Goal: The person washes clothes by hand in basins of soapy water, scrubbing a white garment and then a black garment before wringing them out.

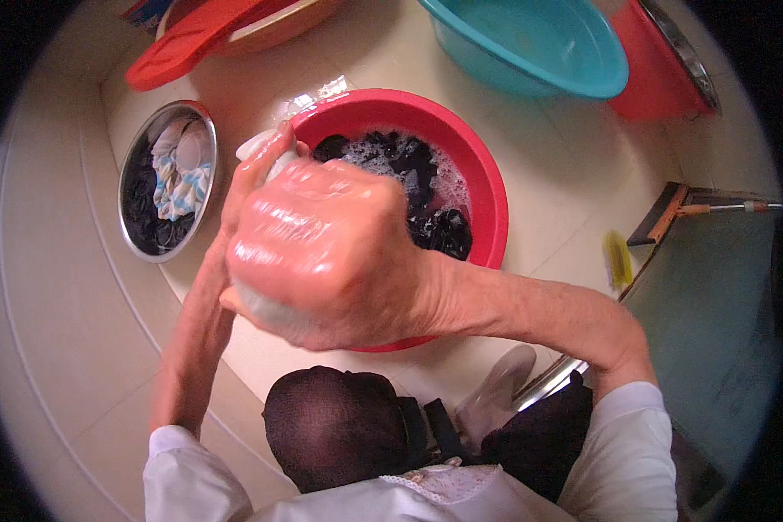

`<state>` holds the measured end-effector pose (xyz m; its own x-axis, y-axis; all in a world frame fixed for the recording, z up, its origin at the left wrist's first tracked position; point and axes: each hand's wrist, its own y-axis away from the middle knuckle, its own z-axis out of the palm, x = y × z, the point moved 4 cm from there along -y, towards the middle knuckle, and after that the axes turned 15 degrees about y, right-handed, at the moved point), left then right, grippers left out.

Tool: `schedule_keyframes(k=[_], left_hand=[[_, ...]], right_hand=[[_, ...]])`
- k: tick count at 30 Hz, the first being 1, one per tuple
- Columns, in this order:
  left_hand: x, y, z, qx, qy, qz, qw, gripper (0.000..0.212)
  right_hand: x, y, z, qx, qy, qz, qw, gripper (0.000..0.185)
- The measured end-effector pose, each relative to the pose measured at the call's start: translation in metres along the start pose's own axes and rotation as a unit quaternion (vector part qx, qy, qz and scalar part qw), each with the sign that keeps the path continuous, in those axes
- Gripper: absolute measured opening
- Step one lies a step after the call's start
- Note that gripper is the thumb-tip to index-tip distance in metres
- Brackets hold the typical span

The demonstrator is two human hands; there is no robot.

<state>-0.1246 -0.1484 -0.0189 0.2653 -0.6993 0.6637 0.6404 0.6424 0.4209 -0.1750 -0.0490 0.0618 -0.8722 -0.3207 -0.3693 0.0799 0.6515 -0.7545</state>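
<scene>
Close to the camera, my right hand (313,241) is a wet, shiny fist clenched on a whitish cloth (271,310) that shows below its fingers. My left hand (256,173) lies mostly behind it, a finger pressed along another whitish part of what seems the same cloth. Both hands are raised over the left side of a red plastic basin (492,196). Dark wet laundry (417,163) soaks in the basin's sudsy water. How the left fingers are placed behind the right fist is hidden.
Left stands a steel bowl (125,222) holding dark laundry and a blue-and-white patterned cloth (183,189). Beyond are a teal basin (489,68), a red bucket (659,72) and a red plastic object (183,52) on a tan basin. Right lie a yellow brush (617,260) and a floor squeegee (667,212).
</scene>
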Motion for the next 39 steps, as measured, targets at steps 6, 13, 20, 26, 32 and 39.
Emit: schedule_keyframes(k=[6,13,20,26,32,39], left_hand=[[0.002,0.002,0.013,-0.005,-0.099,-0.027,0.995,0.028],[-0.009,-0.017,0.012,0.037,-0.164,-0.131,0.977,0.026],[-0.009,-0.035,-0.002,-0.035,-0.343,-0.020,0.939,0.021],[-0.011,-0.037,0.004,-0.041,-0.524,0.003,0.851,0.021],[-0.019,-0.037,0.008,-0.045,-0.568,-0.001,0.822,0.026],[-0.029,-0.033,-0.009,-0.066,-0.592,0.026,0.803,0.027]], right_hand=[[-0.017,0.006,0.021,0.052,0.019,-0.093,0.994,0.013],[-0.019,0.028,0.038,-0.087,0.058,-0.184,0.977,0.012],[-0.021,0.048,0.067,-0.081,0.094,-0.237,0.964,0.012],[-0.019,0.060,0.096,-0.155,0.101,-0.275,0.943,0.011],[-0.019,0.067,0.121,-0.311,0.067,-0.289,0.903,0.009],[-0.024,0.085,0.131,-0.435,0.063,-0.363,0.821,0.013]])
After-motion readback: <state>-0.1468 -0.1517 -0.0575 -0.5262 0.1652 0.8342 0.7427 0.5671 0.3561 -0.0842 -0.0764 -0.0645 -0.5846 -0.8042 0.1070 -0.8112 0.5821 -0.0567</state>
